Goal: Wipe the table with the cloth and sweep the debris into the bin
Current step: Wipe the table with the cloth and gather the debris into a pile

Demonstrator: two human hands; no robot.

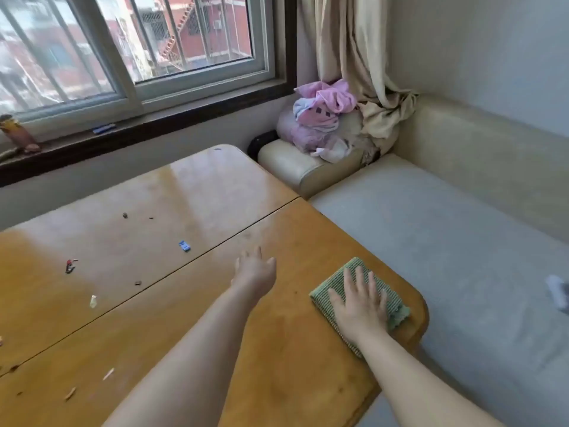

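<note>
Both forearms reach in from the bottom edge. Right hand [358, 306] lies flat, fingers straight and spread, pressing the green cloth [338, 282] onto the near right corner of the table [292, 349]. Left hand [255, 269] stretches over the wood beyond, fingers loose, gripping nothing; whether it touches the surface I cannot tell. Wiping looks barely begun: debris [93, 301] — pale slivers [107, 373], a blue scrap [184, 245], dark crumbs [138, 283] — lies scattered well to the left. Next, the cloth needs pushing leftward across the seam [172, 272] to gather it. No bin is in view. Farther off, pink clothes [320, 118] sit on a sofa arm [295, 167] beside the window [154, 41].
</note>
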